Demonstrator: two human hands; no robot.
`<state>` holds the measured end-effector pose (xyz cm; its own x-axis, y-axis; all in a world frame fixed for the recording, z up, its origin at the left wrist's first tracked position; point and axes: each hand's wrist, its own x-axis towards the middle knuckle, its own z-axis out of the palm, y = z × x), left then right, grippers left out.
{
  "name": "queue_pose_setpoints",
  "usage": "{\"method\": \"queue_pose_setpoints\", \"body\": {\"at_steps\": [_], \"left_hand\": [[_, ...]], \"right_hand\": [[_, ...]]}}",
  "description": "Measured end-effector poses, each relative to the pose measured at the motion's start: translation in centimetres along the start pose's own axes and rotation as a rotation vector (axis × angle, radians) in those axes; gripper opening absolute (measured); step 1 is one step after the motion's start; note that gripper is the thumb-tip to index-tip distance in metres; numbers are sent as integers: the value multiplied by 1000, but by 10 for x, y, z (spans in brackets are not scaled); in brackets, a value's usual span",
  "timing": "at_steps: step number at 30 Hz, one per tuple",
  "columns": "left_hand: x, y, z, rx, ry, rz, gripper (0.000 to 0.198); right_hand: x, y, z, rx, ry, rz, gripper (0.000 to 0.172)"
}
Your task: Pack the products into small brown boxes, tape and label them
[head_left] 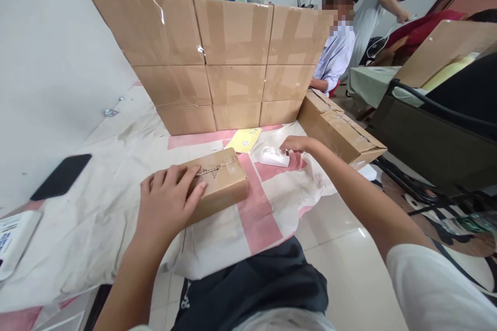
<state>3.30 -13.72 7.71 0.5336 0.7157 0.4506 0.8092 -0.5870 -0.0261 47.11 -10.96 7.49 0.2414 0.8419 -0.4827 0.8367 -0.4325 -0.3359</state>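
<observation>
A closed cardboard box [221, 178] with a ragged taped seam lies near the table's front edge. Across its left top and edge rests my left hand [171, 194], fingers spread, thumb on the top face. Farther right, a small white object that looks like a tape dispenser [274, 156] sits on the cloth. My right hand [297, 144] is at its right end, fingers bent down and together. What those fingertips pinch, if anything, is too small to make out. Just behind the white object lies a yellow sheet [244, 139] with small pale pieces on it.
A tall wall of taped cardboard boxes [236, 62] stands across the back. More cardboard boxes [345, 126] line the right edge. A black flat device [62, 176] and a white package [15, 238] lie at left. A person wearing a headset [337, 46] sits beyond the boxes.
</observation>
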Motion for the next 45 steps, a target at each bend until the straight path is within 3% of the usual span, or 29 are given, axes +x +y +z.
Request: {"method": "queue_pose_setpoints", "body": {"at_steps": [5, 10, 14, 21, 25, 29, 34, 45], "left_hand": [[2, 1, -1, 33, 7, 1, 50], [2, 1, -1, 34, 15, 15, 47], [0, 1, -2, 36, 27, 33, 46], [-3, 3, -1, 50, 69, 18, 46], [-2, 4, 0, 40, 59, 9, 46], [-1, 5, -2, 24, 38, -12, 46], [-1, 6, -3, 13, 30, -22, 47], [-3, 4, -2, 45, 28, -10, 46]], "right_hand": [[5, -12, -13, 9, -181, 46, 27], [-3, -12, -19, 15, -296, 38, 35], [-8, -17, -19, -33, -255, 23, 37], [-11, -9, -31, -59, -43, 59, 39], [-21, 9, -32, 9, -49, 43, 37], [-20, 15, -20, 43, -24, -22, 34], [-8, 8, -8, 32, -48, -78, 28], [-5, -9, -16, -67, -160, -33, 21]]}}
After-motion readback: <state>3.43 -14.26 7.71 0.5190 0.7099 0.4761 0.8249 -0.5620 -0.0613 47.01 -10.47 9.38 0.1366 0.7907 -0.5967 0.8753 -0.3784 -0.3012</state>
